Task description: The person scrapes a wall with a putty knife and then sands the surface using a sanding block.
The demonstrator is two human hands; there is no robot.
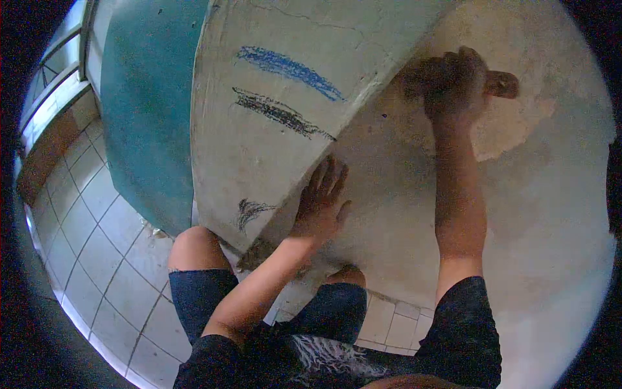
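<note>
Across the pale left wall face [217, 142], two wide scribbled bands run obliquely: a blue band [288, 69] above and a black band [278, 114] below. Both have a grainy, crayon-like texture. A smaller dark scribble [249, 211] sits near the lower end of the same face. A fine crack [311, 18] crosses its upper part. The left wall face meets the shaded right wall face [389, 217] at a straight corner edge [355, 118], chipped along its upper length.

The right hand [457, 81] is positioned at the upper part of the right wall face. Its fingers are clamped around a brown hand tool [504, 84]. One rounded end, with a dark mark, projects to the right of the fist; the type of tool cannot be determined. An irregular beige patch [528, 120] lies beside it.

The left hand [321, 198] is extended against the right wall face, just beside the corner edge. Its fingers are straight and slightly apart, and the thumb stands away from them.

Left of the painted corner is a smooth teal surface [146, 117]. Below it lies a floor of pale square tiles [97, 259] with dark joints. The dark shirt [463, 318] carries a pale, feathery print [337, 356], too indistinct to read.
</note>
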